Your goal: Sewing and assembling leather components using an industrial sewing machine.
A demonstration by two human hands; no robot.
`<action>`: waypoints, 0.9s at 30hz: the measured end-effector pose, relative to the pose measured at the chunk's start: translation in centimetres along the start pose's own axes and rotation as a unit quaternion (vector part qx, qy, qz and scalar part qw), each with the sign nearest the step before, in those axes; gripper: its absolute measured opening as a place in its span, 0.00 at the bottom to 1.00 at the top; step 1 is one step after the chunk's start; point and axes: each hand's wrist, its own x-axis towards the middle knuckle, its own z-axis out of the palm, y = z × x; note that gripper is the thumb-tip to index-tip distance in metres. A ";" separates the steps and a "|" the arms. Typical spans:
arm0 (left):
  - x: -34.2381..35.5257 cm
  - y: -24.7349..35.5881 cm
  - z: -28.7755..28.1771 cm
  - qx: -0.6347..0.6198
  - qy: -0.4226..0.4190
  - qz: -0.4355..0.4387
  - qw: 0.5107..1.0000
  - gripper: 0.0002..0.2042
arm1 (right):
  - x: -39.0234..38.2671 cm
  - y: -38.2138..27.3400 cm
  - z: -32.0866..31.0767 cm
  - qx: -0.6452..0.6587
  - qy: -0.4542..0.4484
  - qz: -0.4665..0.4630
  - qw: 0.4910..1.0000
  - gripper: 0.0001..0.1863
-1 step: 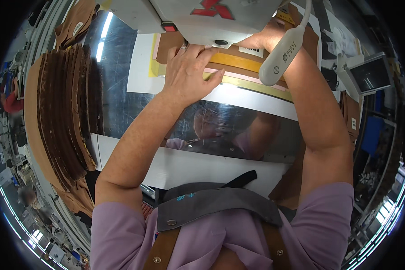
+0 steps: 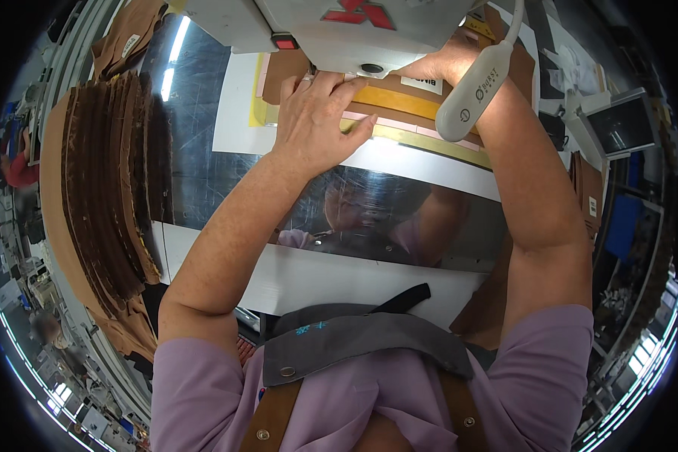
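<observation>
My left hand lies with its fingers stretched out over a flat layered work piece under the machine head. Brown fabric, a yellow strip and a pale yellow-edged template show around that hand. Its thumb points right, over the template's near part. My right hand reaches in at the far right of the same piece; its fingers are hidden behind the machine head. A white label shows on the brown fabric beside this hand.
A white paddle-shaped device hangs on a cord over my right wrist. Stacked brown fabric pieces line the left side, with labelled pieces beyond. A shiny metal plate lies nearer me. A dark screen stands at right.
</observation>
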 end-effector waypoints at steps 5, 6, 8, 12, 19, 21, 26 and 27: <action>-0.1 0.2 -0.2 0.046 -0.042 0.016 0.998 0.26 | 0.5 0.3 -0.9 0.149 -0.014 -0.042 0.988 0.38; -0.3 0.4 -0.3 0.046 -0.043 0.015 0.998 0.26 | 0.7 0.0 -1.0 0.179 -0.018 -0.053 0.982 0.37; -0.3 1.3 -0.2 0.035 -0.058 0.011 0.998 0.27 | 0.9 -0.9 -1.3 0.238 -0.024 -0.074 0.968 0.36; 0.0 2.2 0.9 0.030 0.002 -0.009 1.000 0.28 | 1.4 -0.8 -2.1 0.349 -0.036 -0.115 0.929 0.34; -0.2 2.0 0.8 0.035 -0.024 0.003 0.999 0.28 | 2.3 -0.7 -3.8 0.534 -0.049 -0.177 0.825 0.32; 0.0 2.0 0.9 0.036 -0.028 0.003 0.999 0.28 | 2.5 -0.9 -4.1 0.582 -0.051 -0.194 0.788 0.32; 0.5 2.3 1.7 0.042 -0.033 0.002 0.999 0.26 | 3.6 0.2 -2.8 0.559 -0.063 -0.207 0.801 0.32; 0.5 2.3 1.8 0.042 -0.033 0.003 0.999 0.26 | 3.7 0.2 -2.6 0.621 -0.090 -0.221 0.746 0.32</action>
